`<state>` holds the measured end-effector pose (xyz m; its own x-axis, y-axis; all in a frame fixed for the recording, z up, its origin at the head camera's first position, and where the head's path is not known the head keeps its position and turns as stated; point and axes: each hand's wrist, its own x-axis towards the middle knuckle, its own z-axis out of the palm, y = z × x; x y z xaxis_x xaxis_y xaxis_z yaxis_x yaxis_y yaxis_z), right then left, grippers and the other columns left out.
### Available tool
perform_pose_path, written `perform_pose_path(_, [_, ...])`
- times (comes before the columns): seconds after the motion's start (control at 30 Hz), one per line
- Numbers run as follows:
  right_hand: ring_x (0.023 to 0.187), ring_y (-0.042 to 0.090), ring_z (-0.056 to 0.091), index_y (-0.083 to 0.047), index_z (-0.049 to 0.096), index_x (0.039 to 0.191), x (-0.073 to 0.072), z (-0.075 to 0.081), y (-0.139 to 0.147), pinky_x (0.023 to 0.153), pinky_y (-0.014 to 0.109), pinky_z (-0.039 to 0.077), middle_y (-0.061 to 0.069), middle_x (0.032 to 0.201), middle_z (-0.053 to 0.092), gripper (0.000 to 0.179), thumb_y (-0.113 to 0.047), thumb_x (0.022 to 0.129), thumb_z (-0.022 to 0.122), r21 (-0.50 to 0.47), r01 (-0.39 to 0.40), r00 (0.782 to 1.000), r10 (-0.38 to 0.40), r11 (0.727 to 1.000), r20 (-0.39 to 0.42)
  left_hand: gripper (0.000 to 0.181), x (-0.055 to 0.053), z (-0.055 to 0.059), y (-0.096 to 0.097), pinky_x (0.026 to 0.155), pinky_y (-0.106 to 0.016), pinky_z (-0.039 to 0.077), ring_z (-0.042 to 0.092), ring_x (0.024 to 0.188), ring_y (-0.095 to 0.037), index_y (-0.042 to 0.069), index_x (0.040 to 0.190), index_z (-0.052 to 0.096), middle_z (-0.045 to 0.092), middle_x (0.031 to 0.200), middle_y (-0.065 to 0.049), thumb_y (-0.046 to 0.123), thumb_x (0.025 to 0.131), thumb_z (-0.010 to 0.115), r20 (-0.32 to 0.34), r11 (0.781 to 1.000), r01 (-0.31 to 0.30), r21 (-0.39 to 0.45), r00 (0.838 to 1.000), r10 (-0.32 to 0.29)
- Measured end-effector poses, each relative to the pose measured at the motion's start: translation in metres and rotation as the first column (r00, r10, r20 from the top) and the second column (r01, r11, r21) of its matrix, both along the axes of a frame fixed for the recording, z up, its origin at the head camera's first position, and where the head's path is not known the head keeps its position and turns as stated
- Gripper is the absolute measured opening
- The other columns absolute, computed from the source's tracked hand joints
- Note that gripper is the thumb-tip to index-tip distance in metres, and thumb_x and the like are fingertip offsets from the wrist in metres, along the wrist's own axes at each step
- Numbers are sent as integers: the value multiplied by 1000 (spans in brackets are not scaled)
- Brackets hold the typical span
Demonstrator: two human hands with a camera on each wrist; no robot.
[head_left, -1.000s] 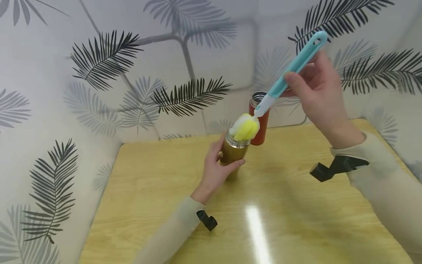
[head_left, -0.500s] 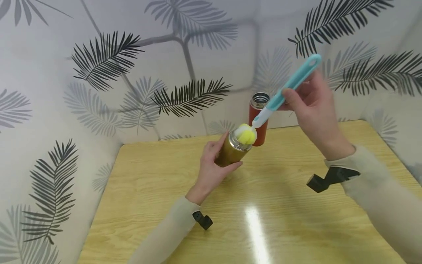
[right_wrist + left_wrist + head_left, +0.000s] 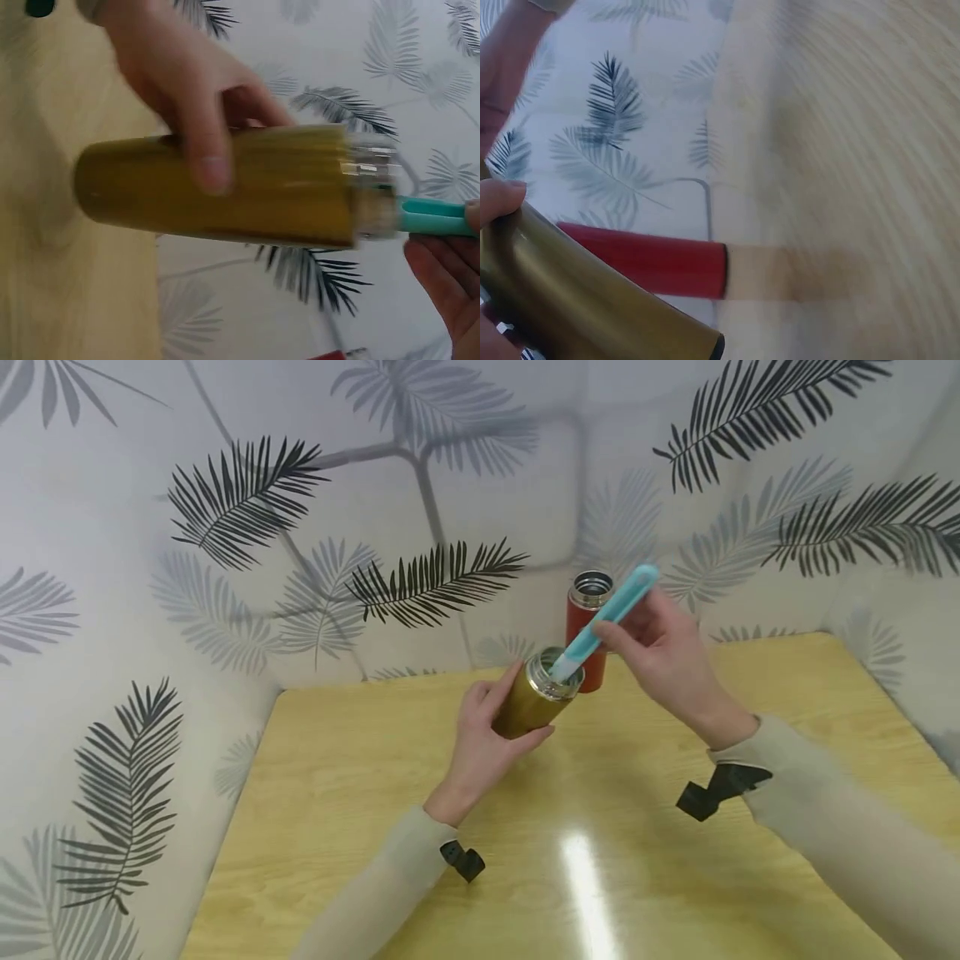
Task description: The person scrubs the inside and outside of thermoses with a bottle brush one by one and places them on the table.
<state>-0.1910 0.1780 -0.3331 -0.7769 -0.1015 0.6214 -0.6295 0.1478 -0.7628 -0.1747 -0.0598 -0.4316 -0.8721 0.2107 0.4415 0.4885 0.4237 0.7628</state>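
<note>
My left hand point(image 3: 483, 735) grips a gold metal flask point(image 3: 525, 708) around its body, tilted with its open mouth up and to the right. In the right wrist view the gold flask point(image 3: 247, 191) shows its silver threaded neck. My right hand point(image 3: 667, 652) pinches the turquoise handle of a bottle brush point(image 3: 611, 617) between thumb and fingers. The brush slants down into the flask's mouth; its yellow-and-white sponge head is hidden inside. Beyond the flask stands a red flask point(image 3: 595, 670), upright and uncapped, partly covered by the brush and the right hand.
The wooden table point(image 3: 337, 760) ends at the back and left against a wall covering point(image 3: 480, 460) printed with leaves. In the left wrist view the red flask point(image 3: 660, 262) is close behind the gold one.
My right hand has moved down and left, pushing the brush's sponge head from above the mouth into the gold flask. The left hand has tilted the flask more toward the right.
</note>
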Motion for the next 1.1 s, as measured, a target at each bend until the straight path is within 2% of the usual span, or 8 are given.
perform_pose_path(0.07, [78, 5, 67, 7, 61, 104, 0, -5, -6, 75, 19, 54, -2, 88, 70, 17, 10, 92, 72, 89, 57, 997, -52, 994, -57, 88, -2, 6, 3, 95, -44, 46, 48, 115, -27, 24, 157, 49, 54, 120, -11, 21, 80, 92, -22, 1000, 10, -26, 1000, -11])
perform_pose_path(0.17, [78, 6, 62, 2, 64, 101, 1, -8, -10, 77, 23, 46, -3, 84, 67, 16, 6, 91, 76, 126, 95, 992, -84, 987, -93, 88, -5, 9, 7, 96, -45, 47, 47, 117, -28, 22, 157, 48, 53, 122, -12, 21, 81, 92, -41, 999, 13, -53, 999, -16])
perform_pose_path(0.3, [76, 9, 53, -1, 71, 102, 0, -11, -9, 71, 26, 39, -8, 83, 63, 5, -2, 98, 71, 127, 100, 995, -99, 987, -17, 86, -6, 5, 4, 95, -45, 48, 47, 117, -29, 21, 157, 49, 54, 121, -13, 20, 81, 91, -17, 999, -2, -49, 1000, 2])
perform_pose_path(0.43, [82, 8, 65, 1, 72, 109, -3, -13, -3, 75, 17, 50, -8, 93, 73, 12, -6, 101, 68, -8, 33, 993, -32, 999, 114, 87, -8, 1, -1, 93, -45, 46, 48, 115, -30, 17, 155, 51, 55, 118, -14, 18, 79, 92, -29, 998, -20, -66, 999, 18])
perform_pose_path(0.57, [84, 13, 74, 3, 66, 107, -4, -9, 3, 78, 26, 61, 1, 97, 78, 10, -4, 101, 68, -202, -45, 978, 84, 978, 191, 86, -10, -1, -3, 94, -46, 47, 49, 113, -30, 16, 154, 52, 55, 117, -14, 18, 78, 93, -59, 995, -20, -100, 998, 14])
perform_pose_path(0.73, [82, 17, 75, 5, 65, 102, -1, 1, 13, 76, 39, 63, 8, 93, 75, 8, -2, 101, 65, -320, -119, 969, 180, 940, 169, 87, -8, -4, -6, 95, -45, 46, 50, 113, -30, 17, 155, 52, 56, 117, -13, 18, 78, 93, -48, 994, -16, -110, 999, 10])
perform_pose_path(0.93, [85, 20, 76, 10, 61, 100, -1, 14, 25, 75, 40, 62, 12, 95, 76, 13, -1, 100, 67, -381, -151, 973, 206, 912, 106, 87, -7, -9, -11, 94, -45, 46, 50, 112, -29, 19, 155, 52, 56, 116, -12, 19, 78, 93, -37, 992, -38, -118, 999, 33])
perform_pose_path(1.1, [82, 18, 75, 10, 60, 97, -2, 7, 23, 74, 39, 62, 11, 91, 74, 10, 1, 100, 66, -359, -139, 972, 197, 923, 129, 87, -7, -8, -9, 93, -44, 47, 50, 110, -28, 19, 154, 53, 56, 114, -12, 20, 77, 94, -53, 991, -40, -126, 998, 33])
